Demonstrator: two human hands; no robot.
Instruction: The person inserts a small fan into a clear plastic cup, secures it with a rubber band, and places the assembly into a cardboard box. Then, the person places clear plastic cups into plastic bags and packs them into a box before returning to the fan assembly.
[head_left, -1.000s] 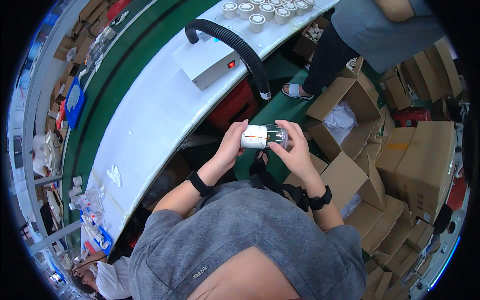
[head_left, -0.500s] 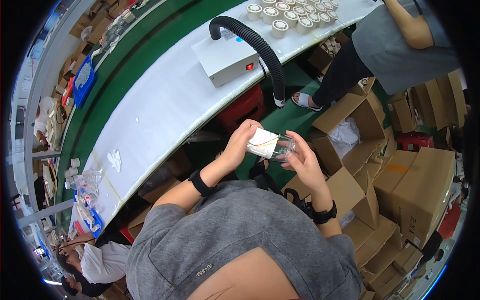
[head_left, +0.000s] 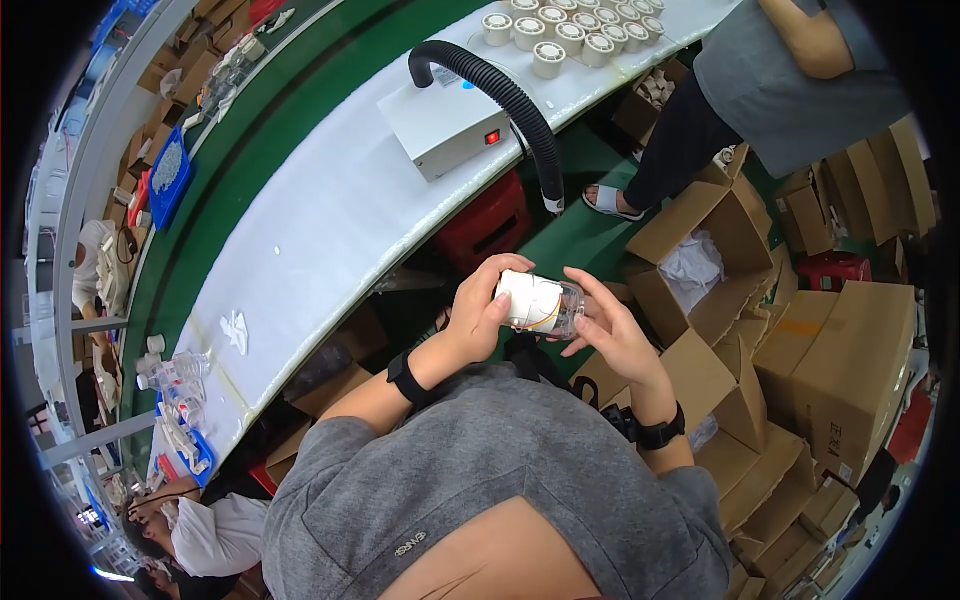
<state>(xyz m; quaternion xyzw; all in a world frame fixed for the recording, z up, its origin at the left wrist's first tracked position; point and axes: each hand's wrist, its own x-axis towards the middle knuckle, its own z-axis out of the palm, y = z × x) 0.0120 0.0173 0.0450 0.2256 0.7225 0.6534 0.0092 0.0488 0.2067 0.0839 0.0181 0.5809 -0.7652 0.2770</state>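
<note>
A white cylindrical part (head_left: 526, 298) with thin red and yellow wires on its side is in front of my chest, above the floor. My left hand (head_left: 476, 315) is closed round its left end, thumb on the near side. At its right end, a clear plastic cup (head_left: 573, 303) surrounds part of the white cylinder, and the wires show beside its rim. Fingers of my right hand (head_left: 618, 342) grip the cup from the right, thumb toward me. How deep the cylinder sits inside is hard to make out.
A white curved bench (head_left: 310, 235) carries a grey box (head_left: 445, 130) with a black flexible hose (head_left: 535, 125) arching off its edge. Several white round units (head_left: 548, 58) stand farther along. Open cardboard boxes (head_left: 700, 260) lie at right, near a standing person (head_left: 790, 90).
The white cylinder and clear cup have come closer together, with more overlap. Both hands have shifted slightly, and the cylinder is turned so the wires curve along its lower right.
</note>
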